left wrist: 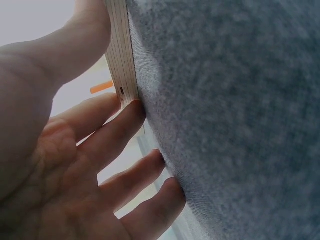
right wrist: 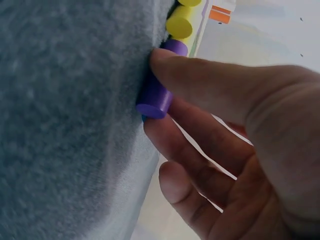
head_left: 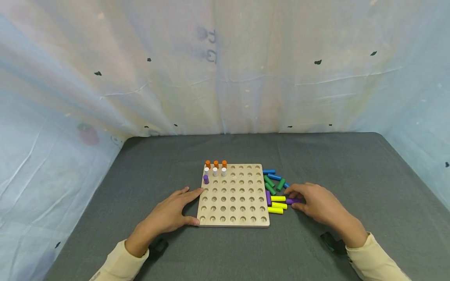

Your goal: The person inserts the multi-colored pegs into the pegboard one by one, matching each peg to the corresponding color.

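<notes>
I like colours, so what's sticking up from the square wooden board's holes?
Three orange cylindrical pegs, three white pegs and a purple peg. Their bottoms are hidden inside the board.

The right hand [head_left: 316,203] covers one end of the purple peg [head_left: 292,201], and from the right wrist the thumb crosses its middle; only a short stretch of one blue peg [head_left: 286,185] shows by the fingers. Up at that wrist view's top edge, a yellow peg [right wrist: 190,2] is cut off. From the left wrist, the wooden board [left wrist: 122,45] runs out at the top and the grey cloth [left wrist: 235,125] looks blurred. Both sleeves [head_left: 119,260] leave the head view at the bottom. Marks [head_left: 211,47] on the curtain [head_left: 263,50] (something like letters, from here) are too faint to read.
</notes>
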Demonstrator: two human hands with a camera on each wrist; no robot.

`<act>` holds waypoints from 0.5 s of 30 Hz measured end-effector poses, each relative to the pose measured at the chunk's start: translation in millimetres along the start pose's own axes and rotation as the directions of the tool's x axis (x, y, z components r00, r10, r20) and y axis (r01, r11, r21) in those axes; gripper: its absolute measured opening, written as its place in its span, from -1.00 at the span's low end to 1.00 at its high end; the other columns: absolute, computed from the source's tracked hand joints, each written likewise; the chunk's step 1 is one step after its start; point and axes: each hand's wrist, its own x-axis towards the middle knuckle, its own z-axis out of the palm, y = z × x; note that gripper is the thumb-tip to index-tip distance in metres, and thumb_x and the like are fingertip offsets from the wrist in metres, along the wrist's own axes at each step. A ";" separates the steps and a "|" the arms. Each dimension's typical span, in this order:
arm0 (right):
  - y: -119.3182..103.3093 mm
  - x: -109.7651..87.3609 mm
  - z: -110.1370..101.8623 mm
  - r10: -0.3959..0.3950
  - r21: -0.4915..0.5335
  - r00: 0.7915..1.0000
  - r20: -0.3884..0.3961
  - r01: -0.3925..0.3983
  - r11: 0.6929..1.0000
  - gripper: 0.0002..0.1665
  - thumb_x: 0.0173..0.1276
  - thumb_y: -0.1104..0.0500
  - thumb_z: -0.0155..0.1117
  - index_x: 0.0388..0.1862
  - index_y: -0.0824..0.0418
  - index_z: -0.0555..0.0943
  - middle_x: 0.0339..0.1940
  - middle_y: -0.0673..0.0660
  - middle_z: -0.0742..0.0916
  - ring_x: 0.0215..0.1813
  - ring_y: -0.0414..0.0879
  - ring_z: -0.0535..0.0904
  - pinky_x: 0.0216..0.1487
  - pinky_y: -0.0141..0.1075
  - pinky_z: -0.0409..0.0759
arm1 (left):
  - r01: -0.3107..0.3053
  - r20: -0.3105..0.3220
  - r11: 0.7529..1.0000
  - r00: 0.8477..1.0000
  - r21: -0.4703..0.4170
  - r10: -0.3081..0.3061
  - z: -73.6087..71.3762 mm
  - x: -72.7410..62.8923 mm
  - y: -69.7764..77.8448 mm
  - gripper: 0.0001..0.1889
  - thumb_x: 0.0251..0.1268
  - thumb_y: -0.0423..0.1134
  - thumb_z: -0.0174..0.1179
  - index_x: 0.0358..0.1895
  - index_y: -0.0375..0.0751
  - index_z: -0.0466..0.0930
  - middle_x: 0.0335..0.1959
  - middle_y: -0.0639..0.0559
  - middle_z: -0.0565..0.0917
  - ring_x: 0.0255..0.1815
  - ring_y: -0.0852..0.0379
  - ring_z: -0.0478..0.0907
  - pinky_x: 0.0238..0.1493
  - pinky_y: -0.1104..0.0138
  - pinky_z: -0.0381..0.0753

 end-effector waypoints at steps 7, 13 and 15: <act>0.5 0.1 -1.7 0.005 -0.004 1.000 0.005 -0.005 1.000 -0.63 0.21 0.21 0.49 0.01 0.00 0.70 -0.21 -0.09 0.76 -0.18 -0.20 0.65 -0.13 -0.09 0.64 | 0.001 0.004 1.000 1.000 0.003 -0.001 -1.1 0.0 0.1 0.00 -0.09 0.12 0.51 0.53 0.26 0.22 0.53 -0.08 0.31 0.58 -0.20 0.17 0.20 -0.40 0.34; 0.2 0.0 -3.1 -0.004 -0.001 1.000 -0.023 0.004 1.000 -0.62 0.23 0.23 0.47 0.03 0.00 0.69 -0.17 -0.09 0.75 -0.21 -0.24 0.61 -0.16 -0.15 0.62 | 0.000 0.008 1.000 1.000 -0.002 0.000 -2.0 -1.1 0.7 0.01 -0.08 0.11 0.51 0.54 0.25 0.22 0.53 -0.10 0.31 0.57 -0.20 0.17 0.20 -0.39 0.35; -0.4 -0.5 -3.3 -0.007 -0.004 0.999 -0.039 0.007 1.000 -0.63 0.24 0.24 0.46 0.03 0.01 0.69 -0.15 -0.08 0.76 -0.21 -0.23 0.60 -0.16 -0.16 0.62 | -0.002 0.007 1.000 1.000 -0.003 0.002 -2.1 -1.4 1.0 0.01 -0.08 0.11 0.51 0.54 0.25 0.22 0.53 -0.10 0.32 0.57 -0.20 0.17 0.20 -0.39 0.35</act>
